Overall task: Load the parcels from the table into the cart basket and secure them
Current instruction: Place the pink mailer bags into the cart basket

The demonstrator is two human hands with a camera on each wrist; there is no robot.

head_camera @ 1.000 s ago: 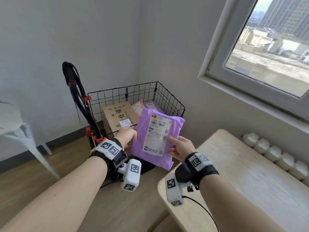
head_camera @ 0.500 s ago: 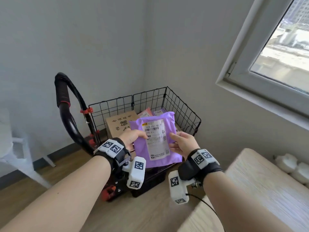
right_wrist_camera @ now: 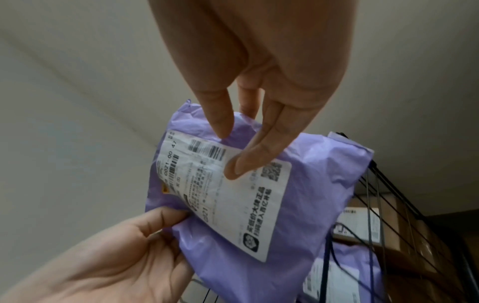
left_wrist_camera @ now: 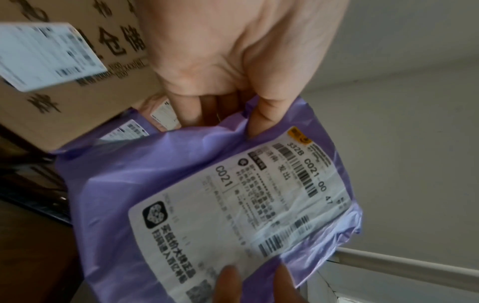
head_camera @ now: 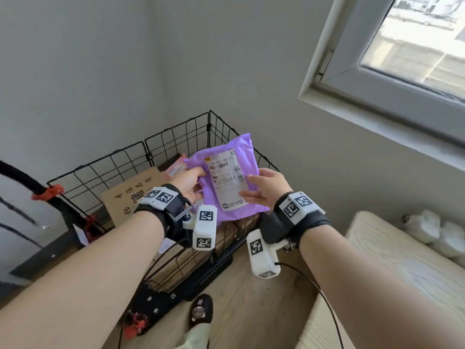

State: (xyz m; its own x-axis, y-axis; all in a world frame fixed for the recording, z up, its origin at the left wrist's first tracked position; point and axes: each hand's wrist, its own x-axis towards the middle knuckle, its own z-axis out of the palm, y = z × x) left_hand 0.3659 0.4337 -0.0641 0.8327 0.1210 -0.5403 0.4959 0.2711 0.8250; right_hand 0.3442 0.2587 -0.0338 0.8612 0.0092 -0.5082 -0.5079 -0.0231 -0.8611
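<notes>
A purple plastic mailer point(head_camera: 241, 157) with a white shipping label point(head_camera: 226, 182) is held in the air over the black wire cart basket point(head_camera: 176, 144). My left hand point(head_camera: 188, 182) pinches its left edge, thumb on top point(left_wrist_camera: 261, 121). My right hand point(head_camera: 266, 187) holds its right edge, thumb pressed on the label point(right_wrist_camera: 238, 166) and fingers behind. In the basket lies a brown cardboard box point(head_camera: 130, 197) with printed characters. Beside that box sit a pink parcel point(head_camera: 177, 167) and another purple mailer point(right_wrist_camera: 344, 274), partly hidden.
The cart's black handle point(head_camera: 22, 180) with red clips rises at the left. A light wooden table point(head_camera: 402, 268) stands at the right, a white radiator point(head_camera: 437, 230) behind it. A window point(head_camera: 407, 46) sits above. My slippered foot point(head_camera: 200, 311) stands by the cart base.
Both hands have carried the purple mailer forward and up, from in front of the basket to over its right half. The view has swung left, away from the table.
</notes>
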